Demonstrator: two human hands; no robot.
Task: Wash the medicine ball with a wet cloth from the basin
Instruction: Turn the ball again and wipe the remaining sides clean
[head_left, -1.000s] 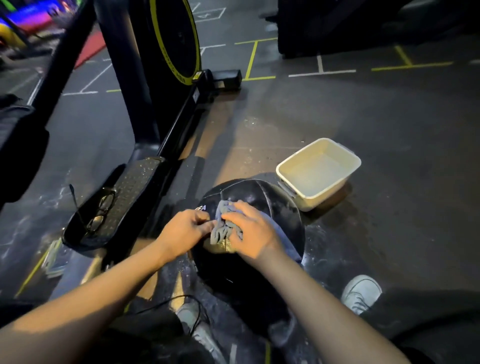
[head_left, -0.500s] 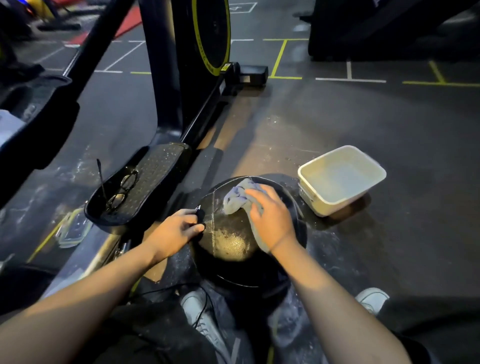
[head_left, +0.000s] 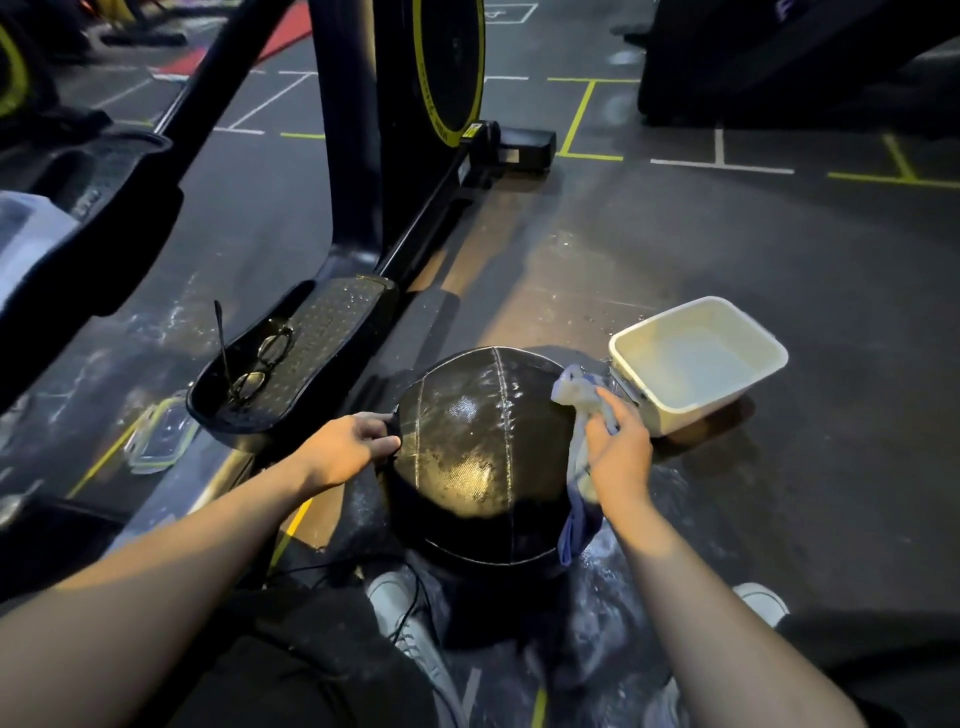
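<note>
A black medicine ball (head_left: 475, 457) with white seams sits on the wet floor between my feet, its top shiny with water. My left hand (head_left: 348, 449) grips the ball's left side. My right hand (head_left: 618, 449) holds a light blue-grey cloth (head_left: 576, 395) against the ball's right side; the cloth's tail hangs down below my wrist. A white rectangular basin (head_left: 698, 358) with water stands on the floor just right of the ball, close to the cloth's upper end.
A black exercise machine (head_left: 395, 156) with a yellow-rimmed wheel rises at the left. Eyeglasses (head_left: 257, 364) lie on its foot pedal (head_left: 311, 343). A clear container lid (head_left: 161, 436) lies on the floor at the left. My white shoes (head_left: 400, 608) flank the ball.
My right hand has swept the cloth from the ball's top across to its right side, near the basin. My left hand stayed on the left side. The view shifted slightly.
</note>
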